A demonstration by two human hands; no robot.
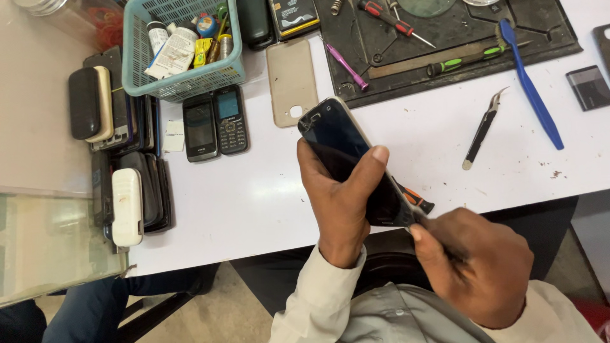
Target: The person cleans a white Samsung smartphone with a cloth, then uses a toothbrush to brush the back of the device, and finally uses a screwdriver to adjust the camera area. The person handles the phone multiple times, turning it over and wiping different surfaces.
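Observation:
My left hand (340,206) grips a black smartphone (343,149), its dark glass facing up and its top end pointing away from me, held above the near edge of the white table (254,203). My right hand (476,263) is closed on a small tool at the phone's lower corner; only the tool's orange-and-black handle (416,200) shows past the phone. The tool's tip is hidden by my fingers.
A beige phone back cover (291,82) lies beyond the phone. Two keypad phones (215,124) sit beside a teal basket (184,44) of bottles. Stacked phones (121,146) line the left. Tweezers (483,127), a blue pry tool (530,89) and screwdrivers on a dark mat (445,44) lie right.

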